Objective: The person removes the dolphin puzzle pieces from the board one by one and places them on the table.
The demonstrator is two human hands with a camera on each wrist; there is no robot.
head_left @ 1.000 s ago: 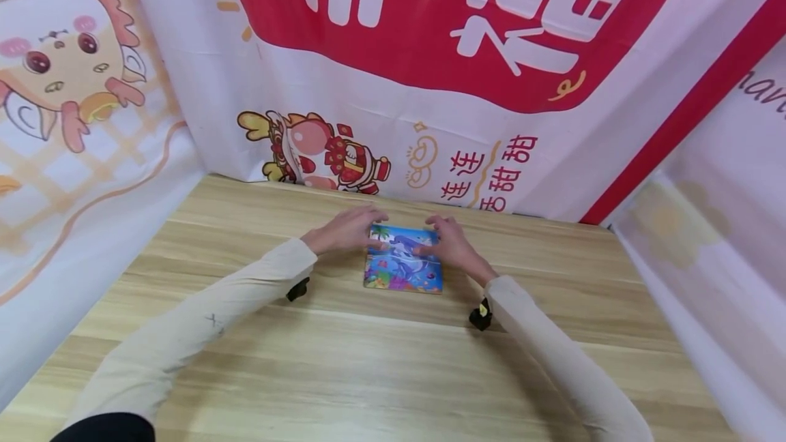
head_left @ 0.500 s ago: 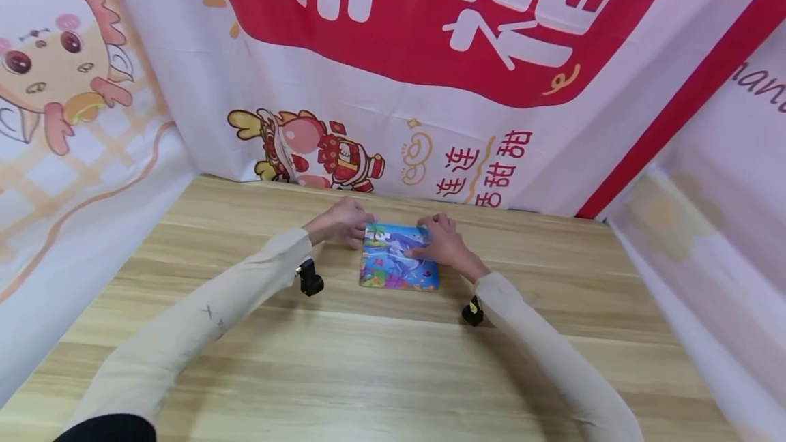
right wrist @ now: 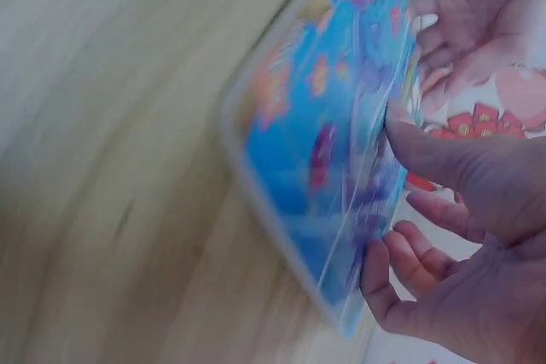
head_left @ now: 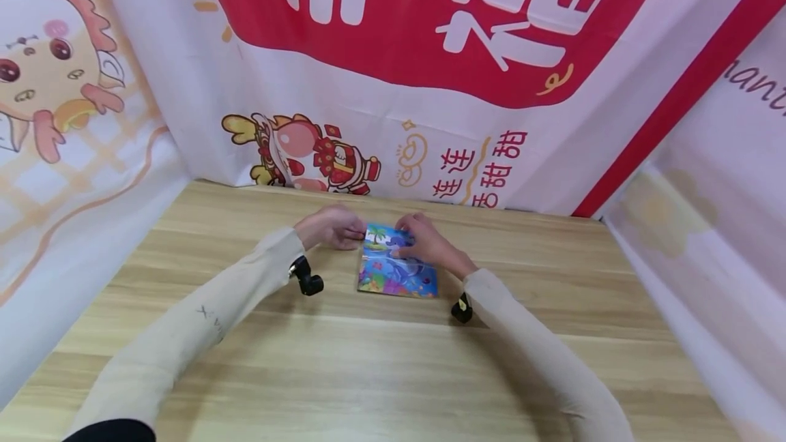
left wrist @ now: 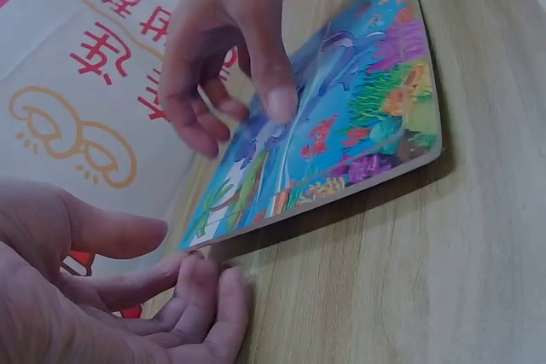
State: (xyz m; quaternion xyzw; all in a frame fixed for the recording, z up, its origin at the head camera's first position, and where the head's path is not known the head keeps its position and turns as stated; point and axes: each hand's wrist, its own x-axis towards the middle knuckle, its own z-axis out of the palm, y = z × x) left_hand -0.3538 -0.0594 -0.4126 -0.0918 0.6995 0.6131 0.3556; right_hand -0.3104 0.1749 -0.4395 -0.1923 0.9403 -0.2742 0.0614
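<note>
A flat square picture board (head_left: 393, 275) with a blue sea scene and dolphins lies on the wooden table, film-like shiny creases crossing its face. At its far left corner is my left hand (head_left: 334, 227); in the left wrist view the left fingertips (left wrist: 200, 274) curl right at that corner, with the thumb held apart from it. My right hand (head_left: 426, 244) reaches over the board from the right. Its thumb (right wrist: 409, 138) is on the printed face and its curled fingers (right wrist: 375, 270) meet the far edge, gripping the board there.
Around the pale wooden table (head_left: 368, 374) hang printed cloth walls. The back cloth (head_left: 331, 94), with red and white lettering, comes down close behind the board. Black wrist cameras (head_left: 309, 284) hang under both sleeves.
My left hand has drawn back from over the board to its far left corner. My right hand has slid left along the far edge, its thumb staying over the face.
</note>
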